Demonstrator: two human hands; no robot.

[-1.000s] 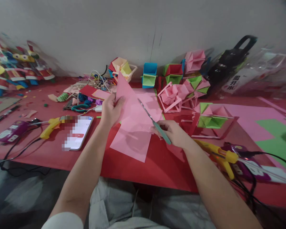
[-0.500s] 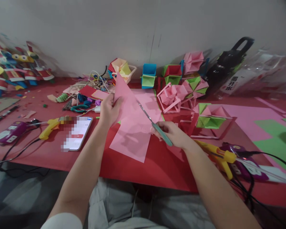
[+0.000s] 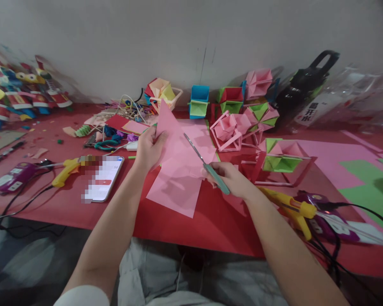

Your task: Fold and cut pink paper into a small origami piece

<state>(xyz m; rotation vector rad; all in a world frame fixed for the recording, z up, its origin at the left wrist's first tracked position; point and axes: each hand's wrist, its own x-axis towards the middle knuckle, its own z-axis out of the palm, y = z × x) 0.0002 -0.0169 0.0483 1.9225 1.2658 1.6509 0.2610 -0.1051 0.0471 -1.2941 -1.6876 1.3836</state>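
The left hand [image 3: 150,148] pinches the pink paper [image 3: 178,182] by its top left edge, thumb on the front and fingers behind. That side of the sheet is lifted up, and the low corner rests on the red counter [image 3: 217,225]. The right hand [image 3: 231,178] is closed tight on the green handles of the scissors [image 3: 206,165]. The two hands are apart, with the sheet between them. The thin blades point up and to the left, across the middle of the paper. They look close together, but I cannot tell if paper sits between them.

What could go wrong? The sheet is big and floppy, and only one hand holds it. If it bends or slips, the cut could go crooked or the paper could tear. The tip of the blades points toward the left hand's fingers, so a fast snip could nick them.

The counter is crowded. A phone [image 3: 104,178] lies just left of the left arm, with a yellow glue gun [image 3: 65,169] beside it. Another glue gun [image 3: 293,207] lies near the right arm, and its black cord trails off the edge. An elbow could bump one, or catch the cord and pull it down. Folded paper boxes [image 3: 231,127] sit just behind the sheet, and a swing of the blades could knock them over.
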